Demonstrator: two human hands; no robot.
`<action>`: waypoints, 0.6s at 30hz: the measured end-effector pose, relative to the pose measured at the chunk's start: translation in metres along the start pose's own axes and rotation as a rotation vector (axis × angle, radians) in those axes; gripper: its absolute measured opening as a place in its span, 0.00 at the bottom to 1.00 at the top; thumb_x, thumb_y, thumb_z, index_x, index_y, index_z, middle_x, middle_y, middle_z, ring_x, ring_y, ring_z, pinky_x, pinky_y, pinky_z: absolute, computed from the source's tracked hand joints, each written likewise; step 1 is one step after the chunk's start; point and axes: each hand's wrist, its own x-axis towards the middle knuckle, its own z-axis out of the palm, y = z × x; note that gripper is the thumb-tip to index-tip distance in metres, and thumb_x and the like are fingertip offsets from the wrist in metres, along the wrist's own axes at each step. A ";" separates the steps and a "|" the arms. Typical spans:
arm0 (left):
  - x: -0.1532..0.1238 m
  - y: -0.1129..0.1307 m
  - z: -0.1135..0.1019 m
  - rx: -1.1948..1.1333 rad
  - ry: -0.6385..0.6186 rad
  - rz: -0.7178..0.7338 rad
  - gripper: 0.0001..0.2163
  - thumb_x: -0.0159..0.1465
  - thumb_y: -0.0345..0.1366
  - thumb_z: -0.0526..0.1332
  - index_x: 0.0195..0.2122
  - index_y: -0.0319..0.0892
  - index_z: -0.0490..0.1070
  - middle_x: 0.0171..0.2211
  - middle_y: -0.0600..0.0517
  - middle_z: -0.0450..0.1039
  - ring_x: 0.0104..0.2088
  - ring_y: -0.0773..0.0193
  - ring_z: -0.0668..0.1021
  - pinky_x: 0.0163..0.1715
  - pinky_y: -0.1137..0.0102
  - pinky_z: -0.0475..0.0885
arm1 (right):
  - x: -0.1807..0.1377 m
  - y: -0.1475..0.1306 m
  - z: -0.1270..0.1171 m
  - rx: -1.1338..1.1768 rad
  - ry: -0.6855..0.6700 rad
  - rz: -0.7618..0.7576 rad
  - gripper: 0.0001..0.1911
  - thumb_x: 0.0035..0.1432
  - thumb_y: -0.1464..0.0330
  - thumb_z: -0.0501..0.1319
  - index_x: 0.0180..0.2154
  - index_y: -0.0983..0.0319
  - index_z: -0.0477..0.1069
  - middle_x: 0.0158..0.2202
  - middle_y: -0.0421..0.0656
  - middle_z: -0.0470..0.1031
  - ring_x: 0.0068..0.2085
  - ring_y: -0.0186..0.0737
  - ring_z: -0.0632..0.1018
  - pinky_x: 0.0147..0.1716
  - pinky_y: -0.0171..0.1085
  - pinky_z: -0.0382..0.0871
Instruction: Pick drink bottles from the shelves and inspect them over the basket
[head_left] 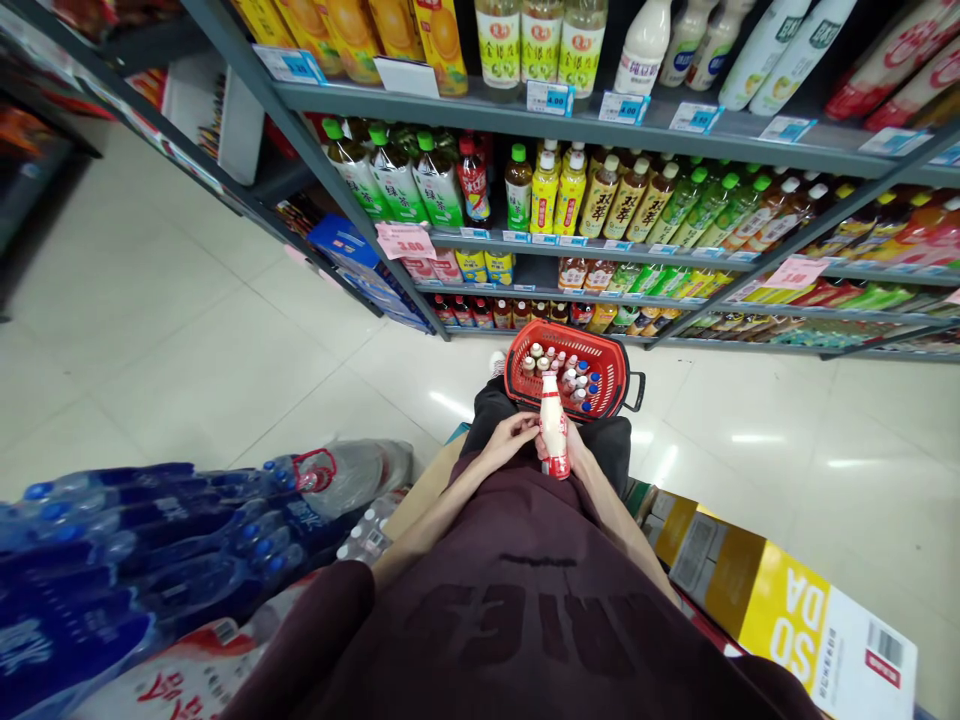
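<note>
A small white bottle (554, 432) with a red label and red cap stands upright in front of my body. My right hand (576, 448) is wrapped round its lower part from behind. My left hand (511, 438) touches the bottle's left side with bent fingers pinched against it. Just beyond the bottle a red plastic basket (616, 362) with a black handle sits on the floor, holding several small bottles with white, red and blue caps.
Grey shelves (600, 125) full of drink bottles rise ahead. Shrink-wrapped packs of blue water bottles (150, 550) lie at my left. A yellow and white carton (787, 610) sits at my right. Pale tiled floor (187, 330) stretches left.
</note>
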 end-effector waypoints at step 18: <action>0.006 -0.029 -0.014 -0.054 -0.146 -0.129 0.28 0.59 0.54 0.69 0.55 0.42 0.71 0.48 0.44 0.79 0.49 0.51 0.80 0.52 0.58 0.75 | 0.020 -0.007 0.007 0.342 -0.016 -0.243 0.31 0.64 0.42 0.57 0.41 0.64 0.77 0.35 0.49 0.82 0.37 0.49 0.82 0.40 0.47 0.79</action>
